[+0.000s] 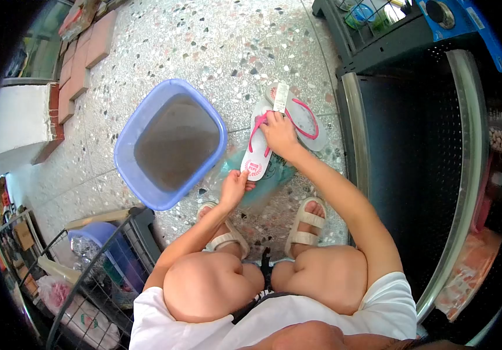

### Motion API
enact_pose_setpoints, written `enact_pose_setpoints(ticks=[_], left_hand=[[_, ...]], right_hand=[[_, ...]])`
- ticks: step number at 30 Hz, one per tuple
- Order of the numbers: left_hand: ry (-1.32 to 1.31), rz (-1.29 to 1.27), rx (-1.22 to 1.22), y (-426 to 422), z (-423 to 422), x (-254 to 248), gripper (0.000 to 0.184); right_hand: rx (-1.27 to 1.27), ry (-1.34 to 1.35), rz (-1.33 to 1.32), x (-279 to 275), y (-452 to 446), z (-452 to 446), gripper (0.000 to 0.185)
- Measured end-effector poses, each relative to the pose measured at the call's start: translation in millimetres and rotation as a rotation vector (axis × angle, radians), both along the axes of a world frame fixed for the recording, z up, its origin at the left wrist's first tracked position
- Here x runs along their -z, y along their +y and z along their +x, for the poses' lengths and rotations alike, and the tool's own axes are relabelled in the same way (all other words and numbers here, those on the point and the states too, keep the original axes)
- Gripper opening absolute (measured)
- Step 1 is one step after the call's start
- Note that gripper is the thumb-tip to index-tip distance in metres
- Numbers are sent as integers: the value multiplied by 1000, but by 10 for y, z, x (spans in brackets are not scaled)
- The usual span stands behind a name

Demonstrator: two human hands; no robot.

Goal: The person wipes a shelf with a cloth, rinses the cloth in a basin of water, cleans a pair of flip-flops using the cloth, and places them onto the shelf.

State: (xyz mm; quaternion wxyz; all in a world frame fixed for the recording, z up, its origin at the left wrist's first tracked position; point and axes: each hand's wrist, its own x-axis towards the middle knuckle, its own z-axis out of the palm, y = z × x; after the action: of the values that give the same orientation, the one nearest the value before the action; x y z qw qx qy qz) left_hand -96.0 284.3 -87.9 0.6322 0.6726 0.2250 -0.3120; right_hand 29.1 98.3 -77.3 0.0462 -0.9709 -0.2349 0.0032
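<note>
A pair of white flip-flops with pink straps is in front of me, joined near the toe end by a white tag (281, 97). My left hand (236, 188) pinches the heel of the nearer flip-flop (255, 165), by its pink printed mark. On its pink strap, close to the tag, my right hand (279, 133) has its fingers curled. The other flip-flop (306, 123) lies angled to the right, its strap untouched. Beneath the pair is a greenish clear plastic bag (268, 182) on the floor. Left of my hands stands a blue basin (220, 153) of murky grey water.
A black wire basket (82, 277) with a blue tub (114, 245) and bags stands at lower left. Dark shelving with a metal edge (467, 146) runs along the right. Brick-red tiles (100, 41) line the upper left. My sandalled feet (306, 224) are on the speckled floor.
</note>
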Motion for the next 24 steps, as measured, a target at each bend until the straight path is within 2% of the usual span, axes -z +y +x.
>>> enact_pose_setpoints(ticks=[3, 6, 9, 10, 13, 17, 19, 21, 24], left_hand=[[-5, 19, -32, -28, -3, -44, 30], [3, -23, -75, -25, -34, 43, 30], [28, -42, -50, -12, -33, 43, 29], [26, -41, -52, -14, -36, 10, 29], [10, -28, -35, -6, -3, -53, 29], [13, -29, -28, 4, 7, -4, 30], [30, -25, -44, 11, -23, 3, 30], [45, -19, -68, -24, -37, 3, 30], [29, -36, -63, -12, -45, 50, 30]], right_hand=[[-18, -31, 50, 45, 38, -232, 17], [-117, 86, 70, -141, 133, -594, 21], [-101, 78, 95, -156, 53, -459, 21], [-60, 2, 131, -50, 40, -345, 17], [8, 32, 2, 56, -39, 15, 18], [12, 21, 89, 56, 39, -309, 19], [-52, 147, 115, -115, 133, -634, 18], [-97, 143, 160, -199, 151, -812, 17], [-26, 62, 128, -59, 55, -585, 17]])
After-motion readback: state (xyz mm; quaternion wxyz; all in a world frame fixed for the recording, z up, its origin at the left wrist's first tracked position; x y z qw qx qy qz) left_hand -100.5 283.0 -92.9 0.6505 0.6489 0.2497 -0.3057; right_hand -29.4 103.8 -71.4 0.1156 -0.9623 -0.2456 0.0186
